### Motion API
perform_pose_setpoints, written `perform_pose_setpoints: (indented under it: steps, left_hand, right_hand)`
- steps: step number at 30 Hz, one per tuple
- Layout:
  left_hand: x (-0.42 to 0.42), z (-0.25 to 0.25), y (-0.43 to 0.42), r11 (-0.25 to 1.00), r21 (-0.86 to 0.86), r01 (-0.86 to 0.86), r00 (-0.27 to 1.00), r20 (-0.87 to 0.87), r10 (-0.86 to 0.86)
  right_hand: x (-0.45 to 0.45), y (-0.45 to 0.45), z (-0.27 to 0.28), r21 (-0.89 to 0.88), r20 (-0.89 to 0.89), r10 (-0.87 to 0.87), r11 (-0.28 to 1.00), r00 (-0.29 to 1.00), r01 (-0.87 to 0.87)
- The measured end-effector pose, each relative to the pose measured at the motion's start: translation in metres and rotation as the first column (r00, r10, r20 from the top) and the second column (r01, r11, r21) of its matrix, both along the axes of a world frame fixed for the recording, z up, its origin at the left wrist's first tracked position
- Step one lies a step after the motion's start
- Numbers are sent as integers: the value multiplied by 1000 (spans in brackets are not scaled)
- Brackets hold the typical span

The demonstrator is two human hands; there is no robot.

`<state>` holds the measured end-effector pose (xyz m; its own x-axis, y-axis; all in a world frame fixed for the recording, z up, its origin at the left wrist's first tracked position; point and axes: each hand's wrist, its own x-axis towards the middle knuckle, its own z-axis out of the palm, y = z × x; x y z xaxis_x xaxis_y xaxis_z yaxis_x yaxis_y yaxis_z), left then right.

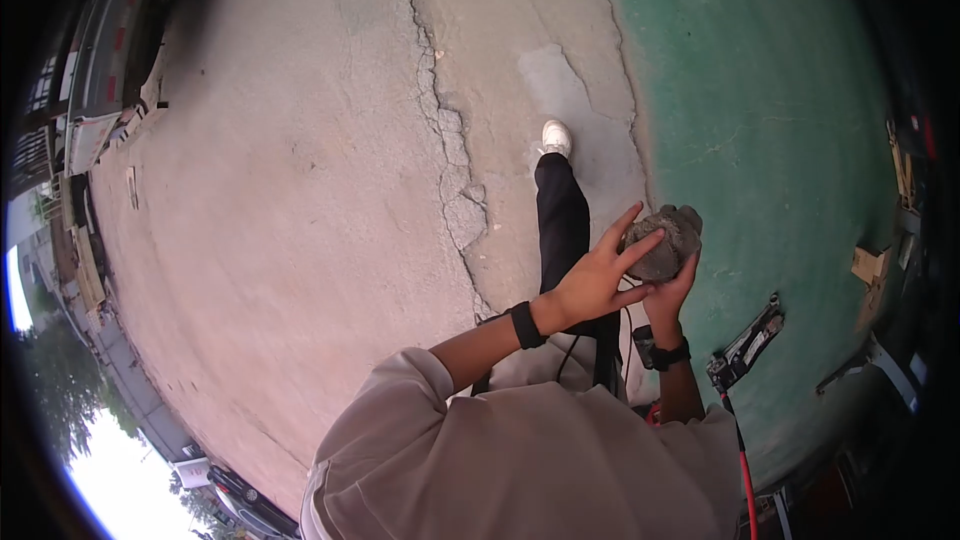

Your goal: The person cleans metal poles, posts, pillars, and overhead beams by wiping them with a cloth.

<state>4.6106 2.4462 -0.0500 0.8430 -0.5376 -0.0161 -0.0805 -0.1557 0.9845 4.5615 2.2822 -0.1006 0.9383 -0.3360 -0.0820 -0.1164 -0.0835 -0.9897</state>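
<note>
A rough, grey-brown lump [660, 243], perhaps stone or a dirty part, is held up in front of my body. My left hand [603, 278] lies on its near left side, with the fingers spread over its surface. From the right and below, my right hand [672, 295] supports the lump, its fingers partly hidden behind it. Both wrists wear black bands. What the lump is made of cannot be told.
A floor jack [745, 345] with a red handle stands on the green floor [760, 140] at the right. Cracked concrete [300, 160] lies left. A cardboard box [870, 263] is at the far right, a dark car [245, 495] at the lower left. One white shoe [556, 138] shows ahead.
</note>
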Motion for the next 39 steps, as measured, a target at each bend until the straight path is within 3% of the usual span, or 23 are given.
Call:
perform_pose_setpoints:
  steps: [2, 4, 7, 13, 18, 19, 23, 27, 30, 33, 36, 37, 39]
  left_hand:
    - [94, -9, 33, 994, 81, -78, 996, -33, 81]
    - [176, -3, 70, 979, 146, -140, 982, -109, 157]
    - [291, 26, 120, 968, 119, -220, 900, -358, 248]
    - [552, 46, 202, 805, -95, -585, 784, -319, 532]
    - [784, 42, 254, 839, -107, -533, 814, -333, 475]
    - [833, 57, 255, 836, -66, -544, 813, -287, 507]
    - [1008, 86, 249, 795, -300, -527, 832, -372, 411]
    - [1182, 87, 242, 790, -365, -493, 855, -371, 362]
    - [1316, 74, 248, 804, -368, -468, 880, -284, 382]
    - [1430, 84, 255, 785, -291, -547, 832, -291, 473]
    - [1540, 117, 269, 799, -204, -565, 824, -85, 561]
    - [1576, 130, 278, 818, -98, -567, 818, 52, 573]
    - [1642, 156, 291, 806, -67, -588, 795, 140, 591]
  right_hand:
    - [125, 20, -5, -323, 125, 259, 923, 958, -208]
    - [236, 53, 24, -441, 54, 461, 807, 886, -393]
    - [378, 98, 48, -455, 73, 637, 706, 768, -542]
    - [650, 196, 84, -464, 61, 827, 519, 559, -718]
    - [874, 232, 87, -463, -1, 853, 462, 522, -756]
    - [914, 232, 97, -476, 3, 845, 471, 534, -743]
    - [1088, 232, 136, -508, 81, 765, 583, 639, -634]
    - [1259, 232, 140, -454, 189, 691, 691, 698, -562]
    - [1394, 232, 130, -414, 211, 694, 701, 688, -581]
    - [1515, 242, 129, -381, 209, 717, 686, 665, -620]
    - [1640, 256, 161, -405, 240, 747, 658, 620, -635]
    - [1678, 261, 171, -421, 257, 754, 651, 605, -632]
    - [1754, 270, 185, -478, 295, 765, 637, 573, -604]
